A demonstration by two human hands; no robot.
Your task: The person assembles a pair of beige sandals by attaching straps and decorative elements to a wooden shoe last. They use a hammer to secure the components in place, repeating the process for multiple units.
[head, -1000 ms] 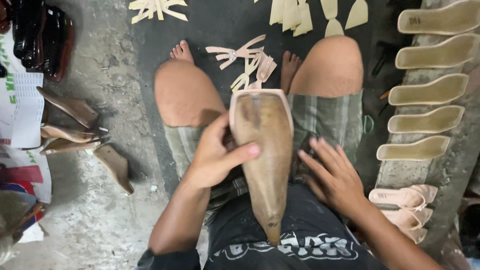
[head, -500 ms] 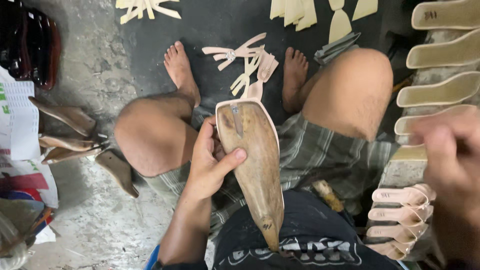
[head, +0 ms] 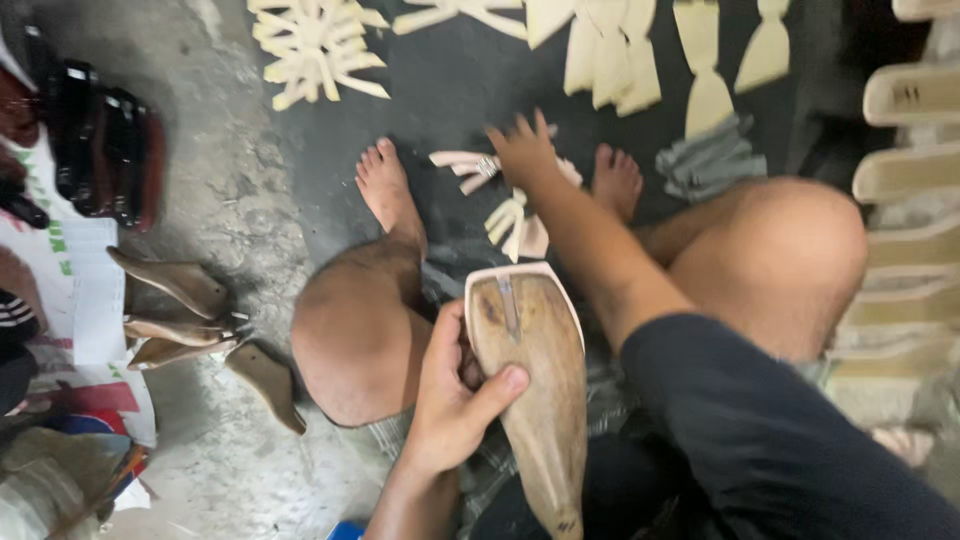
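Note:
I sit on the floor with bare knees apart. My left hand (head: 450, 400) grips a long brown shoe sole (head: 535, 390) by its side, thumb across its face, holding it over my lap with the wide end pointing away. My right hand (head: 522, 150) is stretched forward between my feet, fingers spread over a small pile of pale strap pieces (head: 505, 205) lying on a dark mat (head: 450, 90). Whether the fingers hold a strap I cannot tell.
More pale cut pieces (head: 310, 45) lie along the mat's far edge, with grey pieces (head: 705, 160) beside my right foot. Cream soles (head: 905, 170) line the right side. Brown soles (head: 180, 310) and dark shoes (head: 105, 145) lie on the left concrete floor.
My right hand has left my lap, swung out to the right, and now reaches forward to the strap pile between my feet. The left hand keeps its hold on the sole.

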